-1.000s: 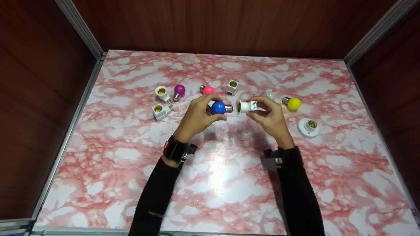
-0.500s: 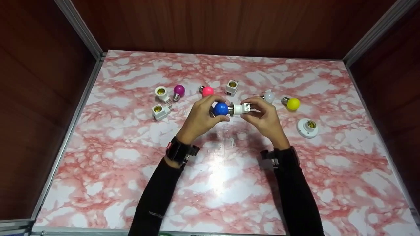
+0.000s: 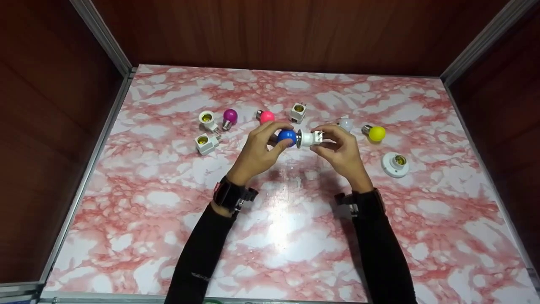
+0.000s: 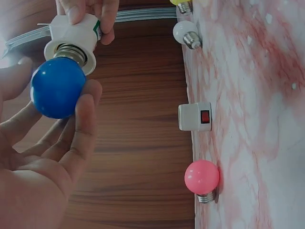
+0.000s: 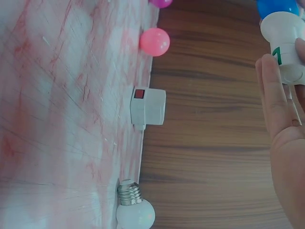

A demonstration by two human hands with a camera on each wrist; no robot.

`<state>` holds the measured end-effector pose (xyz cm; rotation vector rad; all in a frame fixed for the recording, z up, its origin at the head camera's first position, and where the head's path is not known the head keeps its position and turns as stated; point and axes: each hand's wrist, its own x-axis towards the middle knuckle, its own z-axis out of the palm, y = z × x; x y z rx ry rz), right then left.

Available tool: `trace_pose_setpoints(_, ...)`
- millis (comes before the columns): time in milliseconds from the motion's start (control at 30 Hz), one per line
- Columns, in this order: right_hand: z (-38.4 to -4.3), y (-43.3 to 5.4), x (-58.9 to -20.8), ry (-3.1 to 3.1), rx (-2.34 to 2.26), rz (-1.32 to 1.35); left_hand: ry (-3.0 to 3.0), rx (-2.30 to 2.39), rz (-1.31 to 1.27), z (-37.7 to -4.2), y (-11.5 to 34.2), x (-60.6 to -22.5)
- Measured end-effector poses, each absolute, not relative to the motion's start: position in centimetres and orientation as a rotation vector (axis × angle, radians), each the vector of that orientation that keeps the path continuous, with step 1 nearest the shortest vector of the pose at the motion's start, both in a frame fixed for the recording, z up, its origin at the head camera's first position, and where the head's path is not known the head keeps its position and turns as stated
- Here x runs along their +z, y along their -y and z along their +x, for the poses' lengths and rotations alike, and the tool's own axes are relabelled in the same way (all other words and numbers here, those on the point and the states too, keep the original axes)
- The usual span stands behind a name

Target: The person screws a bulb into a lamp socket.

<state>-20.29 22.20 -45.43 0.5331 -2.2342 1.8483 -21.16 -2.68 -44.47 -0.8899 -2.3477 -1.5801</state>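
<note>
My left hand [image 3: 257, 150] holds a blue light bulb [image 3: 287, 137] by its round globe, between thumb and fingers. In my right hand [image 3: 344, 154] is a white plug-in bulb socket [image 3: 307, 139], gripped near its prongs. Both are held above the table, lined up with each other. In the left wrist view the metal screw base [image 4: 70, 52] of the bulb sits in the mouth of the socket, with some thread still showing. A green mark [image 5: 277, 56] is visible on the socket's side in the right wrist view.
Behind the hands lie a pink bulb [image 3: 267, 117], a switched socket [image 3: 298, 112] and a white bulb [image 3: 346, 123]. A purple bulb [image 3: 230, 115] and two sockets [image 3: 207, 118] lie left. To the right are a yellow bulb [image 3: 376, 134] and a round-based socket [image 3: 395, 165].
The bulb and socket were apart one second ago; the right hand has moved left and the bulb's base has entered the socket. The left thumb has since shifted up over the globe.
</note>
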Motion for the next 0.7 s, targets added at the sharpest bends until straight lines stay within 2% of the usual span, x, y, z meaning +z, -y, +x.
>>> trace_pose_setpoints(700, -20.29, -22.22, -45.36, 2.224, 1.890, 0.432, 2.317, -1.659, -0.857, -21.17, 2.73, -44.34)
